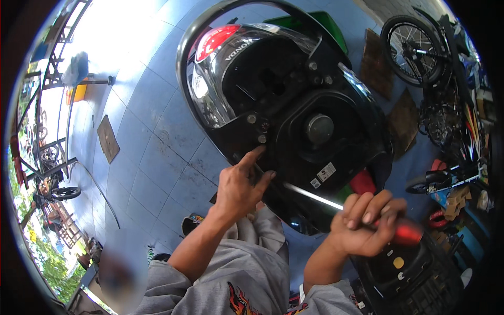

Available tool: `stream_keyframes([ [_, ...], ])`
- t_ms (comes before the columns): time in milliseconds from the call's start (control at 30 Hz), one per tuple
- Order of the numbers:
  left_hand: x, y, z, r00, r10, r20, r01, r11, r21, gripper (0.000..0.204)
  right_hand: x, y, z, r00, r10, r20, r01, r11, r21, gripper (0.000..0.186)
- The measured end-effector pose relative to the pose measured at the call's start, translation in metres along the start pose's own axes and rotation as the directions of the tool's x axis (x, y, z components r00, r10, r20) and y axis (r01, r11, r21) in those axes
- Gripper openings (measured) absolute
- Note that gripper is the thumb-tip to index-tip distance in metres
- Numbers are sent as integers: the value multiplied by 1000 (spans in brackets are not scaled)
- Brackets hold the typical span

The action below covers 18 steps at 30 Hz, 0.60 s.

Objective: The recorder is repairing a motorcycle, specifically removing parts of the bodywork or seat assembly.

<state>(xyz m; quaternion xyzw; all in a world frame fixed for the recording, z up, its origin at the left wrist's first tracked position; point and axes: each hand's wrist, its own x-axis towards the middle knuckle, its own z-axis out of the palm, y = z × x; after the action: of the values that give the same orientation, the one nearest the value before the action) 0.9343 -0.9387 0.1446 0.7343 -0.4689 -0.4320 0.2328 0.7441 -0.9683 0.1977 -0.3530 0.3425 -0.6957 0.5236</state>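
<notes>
My right hand [367, 220] is wrapped round the red handle of a screwdriver [315, 198]. Its bright metal shaft slants up and left, with the tip at the side of a black scooter body [336, 152]. My left hand [239, 184] rests at the scooter's left edge, index finger stretched out and thumb apart, just below a bolt [262, 139] of the black grab rail [181, 63]. The seat is off, and the round fuel cap [319, 128] shows. A red tail light [216, 42] sits at the far end.
At lower right lies a black scooter part [399, 273], possibly the seat compartment. A partly stripped motorcycle [412, 50] stands at right, beside wooden boards [401, 123]. Behind the scooter is a green tray [336, 31]. Another board [108, 139] lies on the blue tiles at left.
</notes>
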Motion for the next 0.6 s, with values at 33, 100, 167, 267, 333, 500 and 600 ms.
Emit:
stream_keyframes([
  [33, 2, 3, -5, 1000, 6, 12, -6, 1000, 7, 53, 1, -6, -6, 990, 85, -115, -90, 995, -36, 19],
  [100, 8, 15, -14, 993, 104, 47, -105, 994, 8, 53, -6, -7, -16, 961, 148, -233, -167, 984, -65, 18],
  [167, 31, 29, -21, 992, 90, 89, -96, 994, 61, 51, -19, -4, -24, 927, 214, -308, -210, 977, 47, 12],
  [267, 75, 35, -20, 891, 437, 125, -449, 803, 393, 51, -28, 1, -25, 965, 42, -257, -10, 992, 126, 17],
  [333, 92, 47, -24, 883, 334, 331, -448, 811, 377, 45, -25, 7, -26, 969, -122, -215, 161, 971, 179, 17],
  [500, 51, 46, -28, 933, 270, 236, -332, 900, 283, 25, -23, 25, -21, 962, -175, -212, 221, 950, 220, 18],
  [600, 29, 14, -30, 962, 161, 221, -236, 898, 372, 23, -24, 34, -12, 976, -170, -134, 195, 959, 206, 20],
])
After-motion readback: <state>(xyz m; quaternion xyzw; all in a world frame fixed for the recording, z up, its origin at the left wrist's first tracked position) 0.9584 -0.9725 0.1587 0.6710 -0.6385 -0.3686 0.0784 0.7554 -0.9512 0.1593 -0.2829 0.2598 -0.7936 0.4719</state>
